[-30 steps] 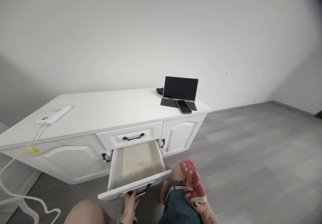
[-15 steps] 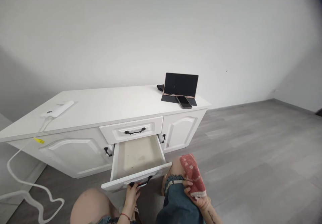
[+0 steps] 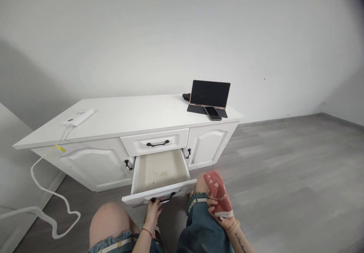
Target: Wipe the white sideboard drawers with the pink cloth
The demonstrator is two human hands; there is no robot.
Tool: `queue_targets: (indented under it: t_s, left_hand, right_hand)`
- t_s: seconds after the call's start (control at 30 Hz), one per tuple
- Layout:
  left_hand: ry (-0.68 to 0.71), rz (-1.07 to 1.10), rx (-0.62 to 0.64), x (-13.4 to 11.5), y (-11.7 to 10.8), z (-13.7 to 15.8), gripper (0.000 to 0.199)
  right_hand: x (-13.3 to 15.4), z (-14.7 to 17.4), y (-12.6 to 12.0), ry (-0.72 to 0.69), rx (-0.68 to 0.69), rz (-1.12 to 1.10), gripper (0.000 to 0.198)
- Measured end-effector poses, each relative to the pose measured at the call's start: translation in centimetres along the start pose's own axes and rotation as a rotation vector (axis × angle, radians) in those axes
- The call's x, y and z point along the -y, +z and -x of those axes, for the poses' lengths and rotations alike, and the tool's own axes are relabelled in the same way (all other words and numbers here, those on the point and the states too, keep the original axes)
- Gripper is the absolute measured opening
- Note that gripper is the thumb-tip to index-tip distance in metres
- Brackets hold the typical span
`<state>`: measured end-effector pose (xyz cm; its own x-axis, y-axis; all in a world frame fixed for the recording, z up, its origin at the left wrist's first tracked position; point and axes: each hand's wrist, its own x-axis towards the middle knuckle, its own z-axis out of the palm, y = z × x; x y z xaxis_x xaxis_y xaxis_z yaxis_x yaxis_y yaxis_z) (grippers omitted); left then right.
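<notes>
My left hand (image 3: 154,212) is closed round the left part of the black drawer handle (image 3: 167,198). That handle sits on the front of the lower drawer (image 3: 142,197), which is pulled out of the white cabinet. Small dark specks and a faint stain show on the drawer's pale bottom (image 3: 162,171). In my right hand (image 3: 226,220), resting over my right knee, is a folded red cloth (image 3: 218,192) with white marks and a pale edge. The fingers grip its lower left side.
On the cabinet top (image 3: 136,112) stand a tablet (image 3: 209,93) on a dark stand, a phone (image 3: 213,113), a black item (image 3: 186,96) and a white power strip (image 3: 82,117). Its white cable (image 3: 51,194) hangs down at the left. Grey floor (image 3: 284,169) stretches to the right.
The whole view has shifted slightly, so the cabinet appears further right and a little higher. Both hands keep their grips, and the drawer stays out about as far.
</notes>
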<state>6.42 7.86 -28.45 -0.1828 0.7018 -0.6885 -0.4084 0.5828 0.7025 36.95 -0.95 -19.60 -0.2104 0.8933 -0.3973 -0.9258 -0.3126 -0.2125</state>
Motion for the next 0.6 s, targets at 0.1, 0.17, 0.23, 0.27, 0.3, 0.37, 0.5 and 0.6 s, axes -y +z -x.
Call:
queue_targets:
  t_s: [0.1, 0.17, 0.23, 0.27, 0.3, 0.37, 0.5, 0.6]
  left_hand:
    - [-0.004, 0.003, -0.005, 0.01, -0.02, 0.05, 0.017]
    - [-0.01, 0.003, -0.007, -0.05, -0.05, 0.14, 0.018]
    - [-0.006, 0.004, 0.008, -0.13, -0.09, 0.24, 0.02]
    - [-0.004, 0.004, 0.017, -0.17, -0.11, 0.3, 0.02]
    - [-0.002, 0.002, 0.023, -0.21, -0.14, 0.35, 0.021]
    - [-0.005, -0.003, 0.014, -0.27, -0.17, 0.44, 0.02]
    - [-0.004, -0.003, -0.006, -0.28, -0.05, 0.6, 0.016]
    - [0.0, 0.011, -0.043, -0.12, 0.31, 0.64, 0.015]
  right_hand:
    - [0.01, 0.03, -0.01, -0.01, 0.022, 0.081, 0.018]
    - [0.03, 0.09, 0.08, -0.026, 0.035, 0.124, 0.018]
    - [0.04, 0.16, 0.23, -0.032, 0.04, 0.138, 0.019]
    - [0.04, 0.19, 0.32, -0.031, 0.039, 0.135, 0.019]
    - [0.03, 0.21, 0.42, -0.025, 0.035, 0.131, 0.019]
    - [0.01, 0.21, 0.59, -0.016, 0.022, 0.118, 0.022]
    - [-0.11, 0.12, 0.77, -0.02, -0.014, 0.075, 0.024]
    - [-0.27, 0.01, 0.96, -0.016, -0.018, 0.049, 0.024]
